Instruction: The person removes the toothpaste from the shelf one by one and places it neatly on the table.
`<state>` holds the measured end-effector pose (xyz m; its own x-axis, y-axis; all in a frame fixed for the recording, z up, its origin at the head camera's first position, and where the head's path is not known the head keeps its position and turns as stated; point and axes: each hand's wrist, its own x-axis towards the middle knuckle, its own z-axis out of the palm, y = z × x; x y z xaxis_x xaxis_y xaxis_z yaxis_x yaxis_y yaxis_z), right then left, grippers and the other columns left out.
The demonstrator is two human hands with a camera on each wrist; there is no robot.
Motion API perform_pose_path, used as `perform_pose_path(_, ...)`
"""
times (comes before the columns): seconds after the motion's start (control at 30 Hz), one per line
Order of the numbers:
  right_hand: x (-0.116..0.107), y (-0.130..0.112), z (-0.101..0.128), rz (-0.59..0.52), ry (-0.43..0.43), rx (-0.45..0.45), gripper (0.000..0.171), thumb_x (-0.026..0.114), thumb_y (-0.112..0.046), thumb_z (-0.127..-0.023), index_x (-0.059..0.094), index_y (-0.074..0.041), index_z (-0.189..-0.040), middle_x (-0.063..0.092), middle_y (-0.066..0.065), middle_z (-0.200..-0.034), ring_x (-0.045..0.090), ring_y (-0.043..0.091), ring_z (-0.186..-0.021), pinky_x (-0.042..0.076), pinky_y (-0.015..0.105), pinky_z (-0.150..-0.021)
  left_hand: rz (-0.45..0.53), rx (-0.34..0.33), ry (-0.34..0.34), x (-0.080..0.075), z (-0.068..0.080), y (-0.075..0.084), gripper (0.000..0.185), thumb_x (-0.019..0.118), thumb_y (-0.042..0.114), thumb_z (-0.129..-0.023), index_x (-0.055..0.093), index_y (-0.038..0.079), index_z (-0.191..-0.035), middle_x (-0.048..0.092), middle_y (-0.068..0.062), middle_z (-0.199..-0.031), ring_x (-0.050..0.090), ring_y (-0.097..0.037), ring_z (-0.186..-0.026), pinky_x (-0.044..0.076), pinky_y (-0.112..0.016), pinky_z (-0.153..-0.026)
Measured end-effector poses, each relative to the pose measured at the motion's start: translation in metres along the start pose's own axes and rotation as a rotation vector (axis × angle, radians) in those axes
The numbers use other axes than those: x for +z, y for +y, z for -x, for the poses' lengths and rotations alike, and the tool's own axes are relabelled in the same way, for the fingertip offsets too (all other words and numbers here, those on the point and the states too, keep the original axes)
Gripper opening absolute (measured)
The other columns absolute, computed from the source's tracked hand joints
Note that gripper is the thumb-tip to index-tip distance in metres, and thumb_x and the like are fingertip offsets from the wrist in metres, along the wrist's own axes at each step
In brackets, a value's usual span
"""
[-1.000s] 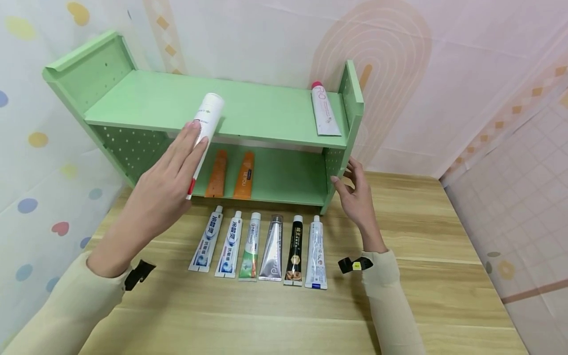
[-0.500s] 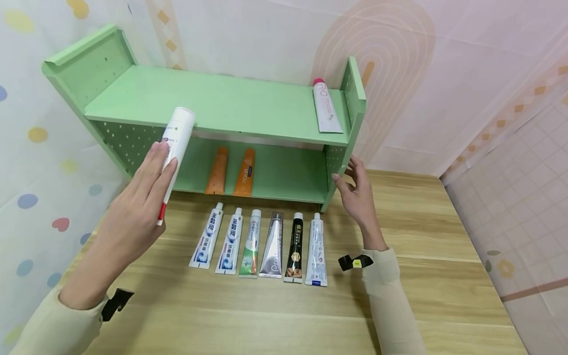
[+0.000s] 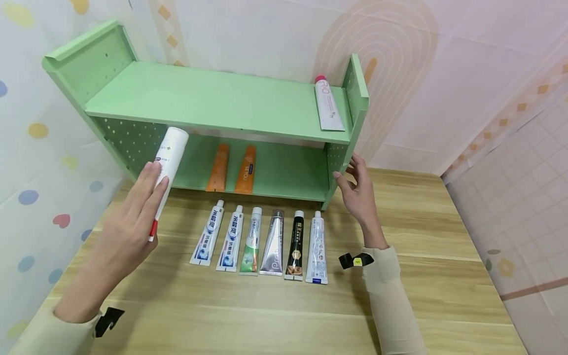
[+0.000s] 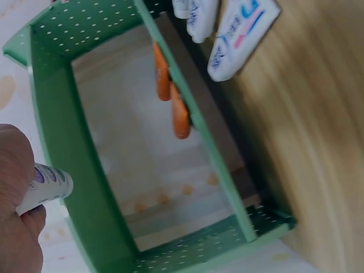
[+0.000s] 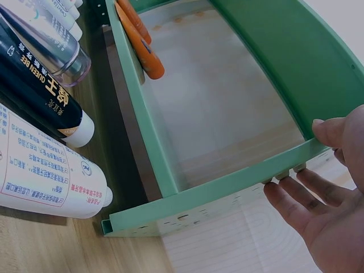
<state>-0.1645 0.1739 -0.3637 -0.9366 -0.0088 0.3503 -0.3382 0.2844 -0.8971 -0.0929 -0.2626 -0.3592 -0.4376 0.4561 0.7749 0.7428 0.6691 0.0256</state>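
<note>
Wood-grain tabletop [image 3: 443, 246] carried everything in front of you, with a pale patterned wall behind it. Largest on it was the green two-tier shelf [image 3: 213, 98], standing at the back edge. Its upper board held one white tube with a red cap [image 3: 328, 103], lying at the far right end against the side panel. On its lower board lay two orange tubes [image 3: 232, 167], side by side and left of centre.

Just in front of the shelf, a row of six toothpaste tubes [image 3: 262, 241] lay flat on the wood, caps pointing toward the shelf: two blue-and-white ones, a green-and-white one, a silver one, a black one and a white one, close together.

Your left hand [image 3: 128, 227] gripped a white tube [image 3: 166, 170] with a red lower end, thumb and fingers wrapped along it. You held it tilted in the air, its top in front of the lower compartment's left end, clear of both the shelf and the tabletop.

Your right hand [image 3: 357, 190] was open, its fingertips [image 5: 284, 176] touching the outer face of the shelf's right side panel, thumb at the panel's edge.
</note>
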Motion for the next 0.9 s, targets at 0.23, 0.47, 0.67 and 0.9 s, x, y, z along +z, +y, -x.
perform_pose_path(0.23, 0.0, 0.0, 0.0, -0.003, 0.0, 0.002, 0.058, 0.056, -0.003, -0.103, 0.035, -0.008, -0.157, 0.043, 0.021, -0.156, 0.051, 0.04, -0.136, 0.053, 0.026, -0.097, -0.008, -0.017, -0.07, 0.01, 0.021, -0.01, 0.101, 0.059, -0.039, -0.049, 0.044, -0.016, -0.146, 0.037, -0.034, -0.158, 0.035, -0.051, -0.148, 0.019, -0.034, -0.131)
perform_pose_path(0.47, 0.0, -0.001, 0.0, 0.009, 0.003, 0.015, 0.058, 0.056, -0.003, -0.103, 0.035, -0.008, -0.157, 0.044, 0.02, -0.156, 0.052, 0.037, -0.135, 0.053, 0.036, -0.102, 0.008, -0.029, -0.119, 0.018, 0.039, -0.017, 0.106, 0.061, -0.039, -0.045, 0.043, -0.016, -0.146, 0.035, -0.035, -0.158, 0.034, -0.05, -0.149, 0.018, -0.037, -0.131)
perform_pose_path(0.67, 0.0, -0.001, 0.0, 0.007, 0.004, 0.01, 0.058, 0.056, -0.003, -0.103, 0.035, -0.007, -0.157, 0.044, 0.02, -0.156, 0.052, 0.036, -0.135, 0.053, 0.036, -0.102, -0.003, -0.068, -0.185, 0.021, 0.054, -0.02, 0.105, 0.06, -0.037, -0.048, 0.041, -0.014, -0.149, 0.033, -0.032, -0.161, 0.03, -0.045, -0.153, 0.014, -0.032, -0.132)
perform_pose_path(0.9, 0.0, -0.003, 0.001, 0.005, 0.001, 0.011, 0.058, 0.056, -0.004, -0.104, 0.035, -0.007, -0.158, 0.043, 0.019, -0.157, 0.051, 0.036, -0.135, 0.052, 0.021, -0.096, 0.006, -0.064, -0.2, 0.023, 0.071, -0.023, 0.098, 0.056, -0.034, -0.051, 0.044, -0.014, -0.147, 0.037, -0.032, -0.159, 0.03, -0.04, -0.154, 0.014, -0.032, -0.131)
